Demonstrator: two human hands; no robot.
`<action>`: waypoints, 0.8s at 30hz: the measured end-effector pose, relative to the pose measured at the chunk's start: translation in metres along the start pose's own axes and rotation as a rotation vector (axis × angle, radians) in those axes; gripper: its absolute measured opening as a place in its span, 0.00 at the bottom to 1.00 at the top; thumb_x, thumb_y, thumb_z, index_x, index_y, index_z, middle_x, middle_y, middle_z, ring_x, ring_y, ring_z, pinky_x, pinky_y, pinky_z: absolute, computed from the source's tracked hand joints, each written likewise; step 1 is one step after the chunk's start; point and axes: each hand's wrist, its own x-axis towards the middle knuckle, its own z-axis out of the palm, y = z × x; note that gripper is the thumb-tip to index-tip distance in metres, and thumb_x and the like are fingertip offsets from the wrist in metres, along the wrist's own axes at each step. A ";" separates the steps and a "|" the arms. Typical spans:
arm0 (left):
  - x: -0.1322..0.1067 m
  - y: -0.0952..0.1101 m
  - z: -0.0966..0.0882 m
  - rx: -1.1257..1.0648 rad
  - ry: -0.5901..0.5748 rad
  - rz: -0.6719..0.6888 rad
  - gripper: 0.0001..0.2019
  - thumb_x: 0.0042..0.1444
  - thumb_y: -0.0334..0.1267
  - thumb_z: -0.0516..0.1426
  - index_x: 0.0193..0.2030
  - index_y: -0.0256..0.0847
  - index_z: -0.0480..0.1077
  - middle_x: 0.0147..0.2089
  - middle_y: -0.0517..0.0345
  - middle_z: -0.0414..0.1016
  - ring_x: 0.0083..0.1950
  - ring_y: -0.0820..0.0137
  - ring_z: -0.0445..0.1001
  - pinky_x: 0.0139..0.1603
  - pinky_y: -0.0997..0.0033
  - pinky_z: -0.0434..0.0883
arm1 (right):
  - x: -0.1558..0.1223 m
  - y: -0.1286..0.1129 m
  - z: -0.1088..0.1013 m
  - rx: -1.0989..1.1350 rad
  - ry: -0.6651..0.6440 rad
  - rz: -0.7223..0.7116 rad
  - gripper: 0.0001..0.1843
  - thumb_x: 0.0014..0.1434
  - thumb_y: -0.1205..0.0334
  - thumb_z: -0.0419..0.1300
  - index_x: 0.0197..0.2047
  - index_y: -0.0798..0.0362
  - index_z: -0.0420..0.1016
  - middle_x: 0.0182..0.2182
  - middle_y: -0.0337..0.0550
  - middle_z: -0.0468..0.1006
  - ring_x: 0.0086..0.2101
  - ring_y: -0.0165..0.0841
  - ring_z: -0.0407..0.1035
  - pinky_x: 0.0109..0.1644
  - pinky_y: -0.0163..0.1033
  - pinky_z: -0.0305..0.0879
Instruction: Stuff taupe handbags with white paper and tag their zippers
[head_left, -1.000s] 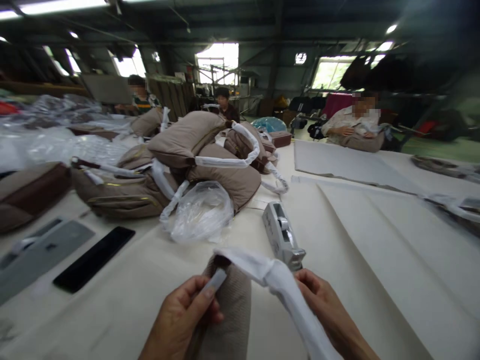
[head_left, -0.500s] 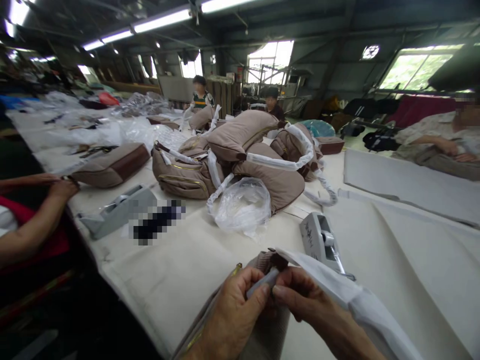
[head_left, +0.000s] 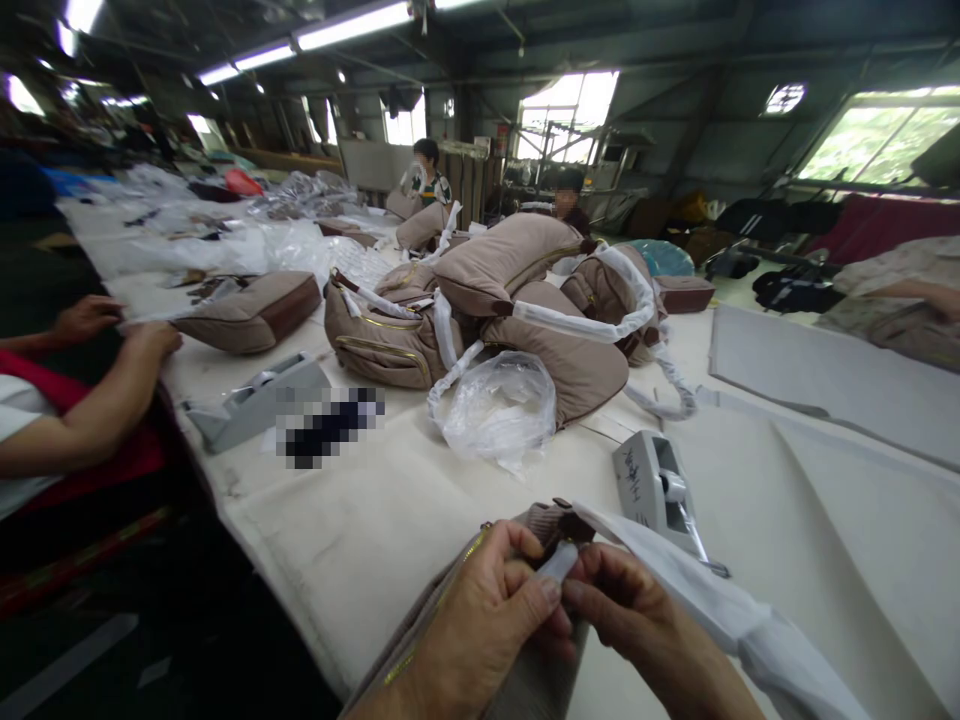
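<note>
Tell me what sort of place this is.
It looks like a bag workshop or factory floor: a heap of similar taupe bags with white-wrapped straps, a tape dispenser on the long work table, and tube lights overhead.

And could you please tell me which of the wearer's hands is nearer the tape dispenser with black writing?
Right: the right hand is just this side of the tape dispenser; the left hand is farther off, to the left.

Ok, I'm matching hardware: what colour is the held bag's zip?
The zip is gold, clearest in the head view.
</note>
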 end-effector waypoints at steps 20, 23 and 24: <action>-0.008 -0.009 0.027 -0.093 -0.014 -0.087 0.23 0.48 0.53 0.62 0.35 0.41 0.54 0.23 0.60 0.74 0.22 0.72 0.73 0.27 0.74 0.67 | -0.015 0.017 0.024 0.210 0.220 0.090 0.20 0.42 0.46 0.70 0.29 0.54 0.77 0.14 0.36 0.65 0.15 0.24 0.53 0.16 0.30 0.50; -0.008 -0.010 0.025 -0.112 -0.025 -0.057 0.24 0.47 0.55 0.62 0.35 0.42 0.54 0.22 0.61 0.74 0.22 0.71 0.74 0.27 0.73 0.67 | -0.016 0.013 0.021 0.363 0.081 0.207 0.20 0.45 0.46 0.68 0.31 0.54 0.74 0.11 0.31 0.59 0.12 0.21 0.49 0.14 0.27 0.44; -0.007 -0.011 0.024 -0.128 -0.032 -0.050 0.24 0.47 0.55 0.62 0.34 0.42 0.54 0.22 0.61 0.74 0.22 0.70 0.73 0.26 0.73 0.67 | -0.016 0.011 0.021 0.414 0.040 0.247 0.20 0.45 0.46 0.68 0.32 0.54 0.73 0.10 0.31 0.58 0.12 0.21 0.49 0.14 0.27 0.44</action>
